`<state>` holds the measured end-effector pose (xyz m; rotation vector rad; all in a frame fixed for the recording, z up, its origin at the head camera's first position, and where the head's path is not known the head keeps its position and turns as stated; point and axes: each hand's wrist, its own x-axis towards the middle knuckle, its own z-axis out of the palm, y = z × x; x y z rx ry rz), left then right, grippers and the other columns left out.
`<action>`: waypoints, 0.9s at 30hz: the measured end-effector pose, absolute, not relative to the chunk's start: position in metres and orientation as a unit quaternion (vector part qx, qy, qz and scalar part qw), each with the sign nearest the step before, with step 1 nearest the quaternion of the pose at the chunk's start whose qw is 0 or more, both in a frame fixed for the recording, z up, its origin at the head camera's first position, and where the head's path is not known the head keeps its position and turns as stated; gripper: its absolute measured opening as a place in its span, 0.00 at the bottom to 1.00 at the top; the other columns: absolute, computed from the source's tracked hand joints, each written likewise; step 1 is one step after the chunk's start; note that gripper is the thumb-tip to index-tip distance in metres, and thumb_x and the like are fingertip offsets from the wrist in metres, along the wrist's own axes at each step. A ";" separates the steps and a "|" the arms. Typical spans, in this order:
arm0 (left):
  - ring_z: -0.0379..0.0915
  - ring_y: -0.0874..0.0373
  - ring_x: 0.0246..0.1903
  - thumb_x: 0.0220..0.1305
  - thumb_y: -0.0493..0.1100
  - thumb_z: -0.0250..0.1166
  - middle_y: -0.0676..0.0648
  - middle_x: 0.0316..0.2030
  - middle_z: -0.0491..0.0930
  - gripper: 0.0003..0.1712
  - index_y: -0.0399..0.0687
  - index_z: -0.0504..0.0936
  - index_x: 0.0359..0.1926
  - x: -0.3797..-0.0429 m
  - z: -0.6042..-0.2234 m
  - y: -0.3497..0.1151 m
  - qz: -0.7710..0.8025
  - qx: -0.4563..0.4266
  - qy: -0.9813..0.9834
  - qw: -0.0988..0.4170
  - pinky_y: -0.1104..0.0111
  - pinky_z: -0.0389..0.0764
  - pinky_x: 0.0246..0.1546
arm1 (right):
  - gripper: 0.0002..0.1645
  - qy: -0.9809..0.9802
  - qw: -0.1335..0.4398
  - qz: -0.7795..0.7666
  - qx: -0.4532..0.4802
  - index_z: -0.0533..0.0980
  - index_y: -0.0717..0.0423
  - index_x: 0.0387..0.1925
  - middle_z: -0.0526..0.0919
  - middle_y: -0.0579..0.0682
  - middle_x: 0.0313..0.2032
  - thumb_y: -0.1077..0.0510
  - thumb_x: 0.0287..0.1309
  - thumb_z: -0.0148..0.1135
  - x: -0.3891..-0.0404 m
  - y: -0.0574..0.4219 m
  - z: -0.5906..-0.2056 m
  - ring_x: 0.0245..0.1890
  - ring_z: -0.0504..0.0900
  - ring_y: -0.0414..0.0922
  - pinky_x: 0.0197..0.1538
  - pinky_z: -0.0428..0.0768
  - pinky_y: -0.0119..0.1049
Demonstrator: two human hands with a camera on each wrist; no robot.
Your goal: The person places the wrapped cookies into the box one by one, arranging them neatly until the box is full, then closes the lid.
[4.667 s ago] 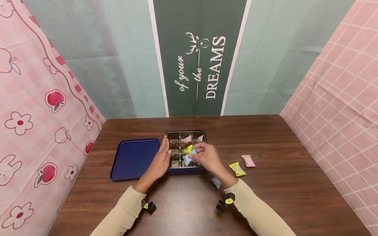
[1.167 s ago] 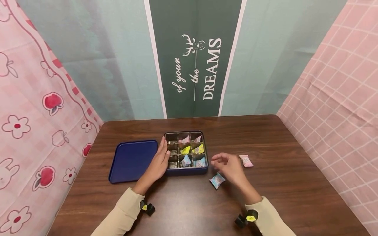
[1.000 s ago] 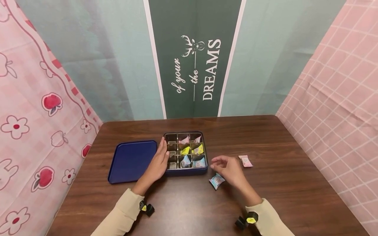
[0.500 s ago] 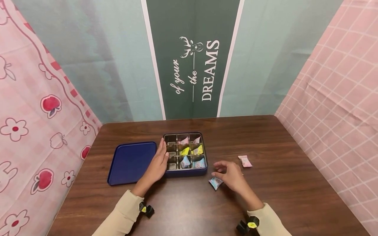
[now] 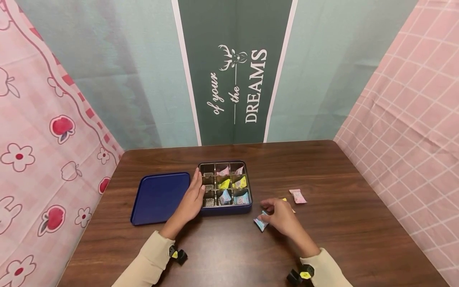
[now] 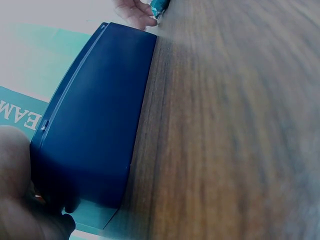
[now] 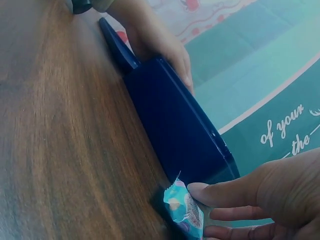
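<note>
A dark blue tin (image 5: pixel 226 209) with a compartmented tray stands in the middle of the table in the head view. Pink, yellow and blue wrapped candies fill its middle and right columns. My left hand (image 5: pixel 192 198) lies with straight fingers along the tin's left side. Right of the tin, a blue wrapped candy (image 5: pixel 260 224) lies on the table. My right hand (image 5: pixel 283 217) is over it, fingers loosely bent; in the right wrist view the thumb tip is right at the candy's edge. A yellow candy (image 5: pixel 285 199) is mostly hidden behind this hand.
The tin's blue lid (image 5: pixel 160 198) lies on the table (image 5: pixel 222 251) left of the tin, close to the left forearm. A pink wrapped candy (image 5: pixel 298 196) lies beyond my right hand. Printed fabric hangs behind and on both sides.
Since the oldest frame, more blue and yellow candies have come to sit in the right column. My right hand has moved off the tin and lowered to the blue candy. The left hand stays.
</note>
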<state>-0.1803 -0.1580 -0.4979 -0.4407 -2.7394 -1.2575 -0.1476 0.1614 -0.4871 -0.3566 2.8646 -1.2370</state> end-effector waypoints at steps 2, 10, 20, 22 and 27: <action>0.37 0.41 0.78 0.83 0.41 0.44 0.37 0.80 0.35 0.34 0.28 0.44 0.78 -0.180 -0.498 -0.158 -0.411 -0.146 -0.898 0.052 0.43 0.51 0.73 | 0.21 0.910 -0.015 -0.393 -0.133 0.85 0.67 0.39 0.88 0.54 0.34 0.65 0.39 0.82 -0.147 0.162 -0.487 0.31 0.84 0.46 0.36 0.82 0.39; 0.38 0.41 0.78 0.82 0.38 0.44 0.35 0.80 0.37 0.33 0.27 0.45 0.77 -0.181 -0.500 -0.158 -0.410 -0.148 -0.898 0.059 0.43 0.52 0.72 | 0.23 0.920 0.018 -0.367 -0.134 0.86 0.66 0.40 0.85 0.51 0.31 0.62 0.39 0.84 -0.147 0.165 -0.482 0.31 0.83 0.45 0.36 0.81 0.37; 0.38 0.39 0.77 0.82 0.38 0.45 0.34 0.80 0.37 0.33 0.26 0.45 0.77 -0.181 -0.500 -0.158 -0.413 -0.151 -0.896 0.062 0.41 0.52 0.71 | 0.21 0.938 0.046 -0.321 -0.124 0.84 0.64 0.36 0.81 0.48 0.27 0.62 0.38 0.85 -0.146 0.164 -0.479 0.28 0.75 0.42 0.33 0.75 0.37; 0.37 0.39 0.78 0.82 0.38 0.45 0.34 0.80 0.37 0.33 0.26 0.45 0.77 -0.181 -0.500 -0.158 -0.412 -0.151 -0.897 0.060 0.42 0.52 0.72 | 0.21 0.936 0.050 -0.325 -0.123 0.84 0.64 0.36 0.81 0.48 0.27 0.62 0.39 0.85 -0.146 0.165 -0.481 0.27 0.74 0.41 0.32 0.75 0.37; 0.37 0.40 0.78 0.82 0.39 0.44 0.35 0.80 0.37 0.33 0.26 0.45 0.77 -0.180 -0.499 -0.158 -0.412 -0.150 -0.897 0.061 0.43 0.51 0.72 | 0.19 0.928 0.048 -0.355 -0.105 0.83 0.63 0.35 0.82 0.48 0.26 0.63 0.40 0.84 -0.147 0.168 -0.483 0.27 0.76 0.40 0.32 0.75 0.35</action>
